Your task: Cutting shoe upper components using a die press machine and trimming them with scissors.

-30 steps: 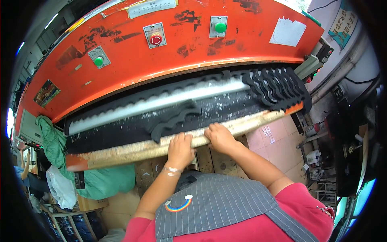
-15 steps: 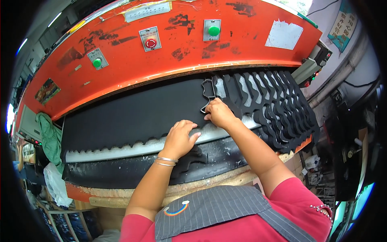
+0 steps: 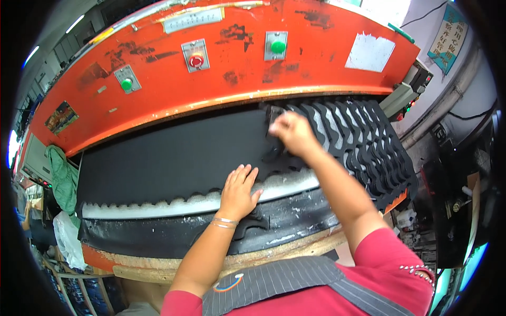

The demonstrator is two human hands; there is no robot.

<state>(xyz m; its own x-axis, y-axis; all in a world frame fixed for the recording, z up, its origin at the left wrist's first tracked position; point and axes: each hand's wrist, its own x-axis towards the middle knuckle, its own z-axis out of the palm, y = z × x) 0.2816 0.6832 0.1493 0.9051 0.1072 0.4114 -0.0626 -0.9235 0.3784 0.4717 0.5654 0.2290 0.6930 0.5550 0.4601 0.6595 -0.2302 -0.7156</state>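
A wide black sheet that looks like foam lies on the press bed, its near edge scalloped along a whitish strip. My left hand rests flat on the sheet's near edge, fingers stretched out. Near the sheet's far side, my right hand is closed, its fingertips at the metal cutting die. Motion smears the die, so its outline is unclear. To the right of this hand, the material is cut into several wavy black strips with pale gaps between them. A curved black piece lies below my left hand.
The orange press beam spans the far side, with a red button and green buttons on its front. A worn wooden edge runs along the near side. Green cloth and a plastic bag hang at the left.
My right hand has moved away from me, up along the die. The die's outline, sharp before, is now blurred. My left hand has shifted slightly right and nearer, staying on the sheet.
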